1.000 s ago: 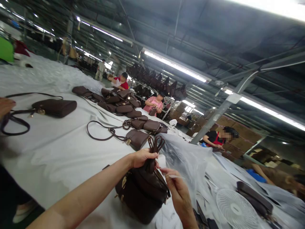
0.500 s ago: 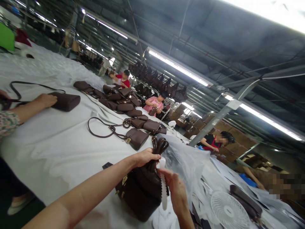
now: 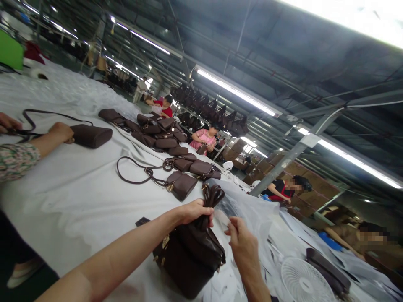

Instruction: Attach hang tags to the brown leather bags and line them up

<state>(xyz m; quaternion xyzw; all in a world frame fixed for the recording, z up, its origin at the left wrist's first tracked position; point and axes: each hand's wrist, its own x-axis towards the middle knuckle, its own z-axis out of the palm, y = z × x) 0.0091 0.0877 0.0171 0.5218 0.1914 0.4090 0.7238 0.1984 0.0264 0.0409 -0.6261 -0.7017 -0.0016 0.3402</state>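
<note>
My left hand (image 3: 192,212) is closed around the gathered, looped strap (image 3: 213,195) of a dark brown handbag (image 3: 192,256). The bag rests on the white-covered table below, with gold-coloured fittings at its left side. To the right of the strap, my right hand (image 3: 242,239) pinches a white strip (image 3: 222,219) that stretches toward the bundled loops. Whether the strip's far end passes around the strap cannot be made out. A smaller brown bag (image 3: 181,184) with a loose strap lies just beyond.
A pile of brown bags (image 3: 162,130) covers the table farther back. At left, a co-worker's hand (image 3: 61,133) touches another brown bag (image 3: 94,136). A white fan (image 3: 305,279) stands at right beside a brown case (image 3: 327,268). Clear plastic sheeting (image 3: 252,205) lies behind my right hand.
My right hand has moved right and slightly down, away from the bag. The toothed white strip that hung down beside the bag now runs between the strap and my right fingers.
</note>
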